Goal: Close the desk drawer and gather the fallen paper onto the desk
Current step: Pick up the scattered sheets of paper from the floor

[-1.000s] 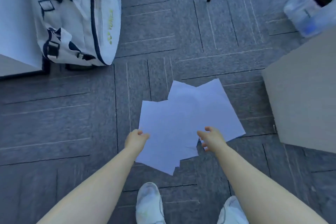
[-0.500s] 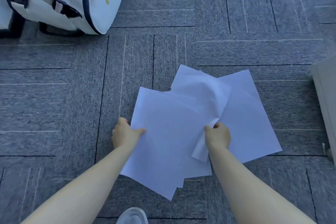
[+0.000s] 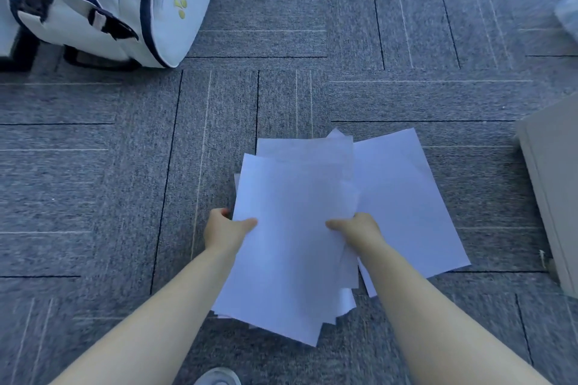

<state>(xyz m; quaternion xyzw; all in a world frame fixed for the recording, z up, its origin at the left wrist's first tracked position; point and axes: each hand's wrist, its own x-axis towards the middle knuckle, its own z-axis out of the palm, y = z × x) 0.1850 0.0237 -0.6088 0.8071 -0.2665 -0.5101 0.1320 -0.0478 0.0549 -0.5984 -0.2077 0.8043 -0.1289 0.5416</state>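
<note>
Both hands pinch the same loose stack of paper (image 3: 291,228) down near the carpet floor (image 3: 93,181): the left hand (image 3: 226,230) grips its left edge, thumb on top, and the right hand (image 3: 359,228) grips the right edge the same way. One more sheet (image 3: 403,197) lies flat on the carpet just to the right, partly under the stack. The sheets look light, thin and floppy, and they are fanned unevenly, so they will likely slide apart. Holding both long edges, then squaring the stack, seems the safest grip. A bag (image 3: 109,0) stands well apart.
</note>
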